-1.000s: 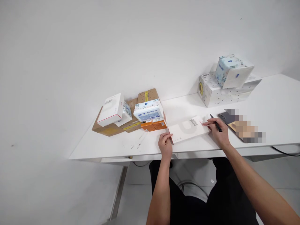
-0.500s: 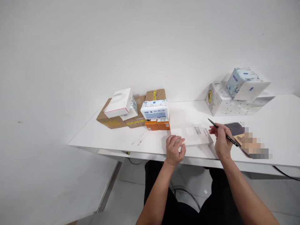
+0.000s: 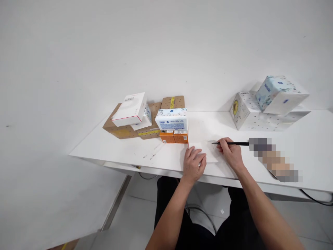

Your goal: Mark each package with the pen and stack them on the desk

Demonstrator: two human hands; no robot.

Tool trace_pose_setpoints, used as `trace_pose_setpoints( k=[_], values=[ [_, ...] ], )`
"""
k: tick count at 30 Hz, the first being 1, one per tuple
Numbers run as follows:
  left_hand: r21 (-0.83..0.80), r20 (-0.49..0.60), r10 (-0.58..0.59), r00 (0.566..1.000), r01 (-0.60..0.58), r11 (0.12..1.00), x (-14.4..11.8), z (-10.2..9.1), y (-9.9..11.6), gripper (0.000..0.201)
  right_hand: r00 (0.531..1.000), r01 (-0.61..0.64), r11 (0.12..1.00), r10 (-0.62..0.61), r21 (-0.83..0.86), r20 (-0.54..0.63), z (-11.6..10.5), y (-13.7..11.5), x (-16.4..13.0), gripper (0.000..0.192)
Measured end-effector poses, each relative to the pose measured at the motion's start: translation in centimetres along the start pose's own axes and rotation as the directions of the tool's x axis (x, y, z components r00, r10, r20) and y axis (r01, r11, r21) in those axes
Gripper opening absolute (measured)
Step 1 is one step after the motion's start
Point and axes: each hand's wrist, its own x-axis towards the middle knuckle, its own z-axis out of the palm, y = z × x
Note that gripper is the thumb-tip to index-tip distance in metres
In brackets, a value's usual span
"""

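A white power bank box [image 3: 208, 156] lies flat on the white table near its front edge, its printed lettering now covered by my right hand. My left hand [image 3: 194, 162] rests on the left end of this box with its fingers apart. In my right hand [image 3: 230, 152] is a slim black pen [image 3: 240, 143], pinched between thumb and fingers. The pen lies nearly level, its tip pointing left over the box; whether the tip touches the surface I cannot tell.
Left of my hands are orange boxes [image 3: 173, 137] under a tissue pack [image 3: 171, 119], brown cartons [image 3: 149, 133] and another white box [image 3: 130, 109]. At the back right a tissue pack [image 3: 279, 93] sits on a dotted white box [image 3: 249, 116]. A pixelated object [image 3: 275, 158] lies right.
My right hand has moved left with the pen, from the box's right end to over the box. The pen has swung nearly level. My left hand stays at the box's left end.
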Motion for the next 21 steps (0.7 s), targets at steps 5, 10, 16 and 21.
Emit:
trace_pose_setpoints(
  k=[5, 10, 16, 21],
  values=[
    [-0.035, -0.006, 0.013, 1.0, -0.013, 0.999, 0.06, 0.15, -0.25, 0.017, 1.0, 0.028, 0.995, -0.028, -0.1, 0.003, 0.07, -0.09, 0.0, 0.027],
    [-0.037, -0.005, 0.013, 1.0, -0.013, 0.999, 0.08, 0.22, -0.29, 0.018, 0.998, 0.063, 0.988, -0.06, -0.14, 0.022, 0.13, 0.18, 0.19, 0.028],
    [-0.046, -0.009, 0.012, 1.0, -0.012, 0.999, 0.07, 0.28, -0.39, 0.018, 0.998, 0.06, 0.981, -0.056, -0.186, 0.031, 0.13, 0.01, 0.23, 0.027],
    [-0.057, -0.014, 0.021, 1.0, -0.022, 0.998, 0.01, 0.39, -0.49, 0.018, 0.997, 0.069, 0.979, -0.062, -0.191, 0.041, 0.04, 0.16, 0.25, 0.028]
  ],
)
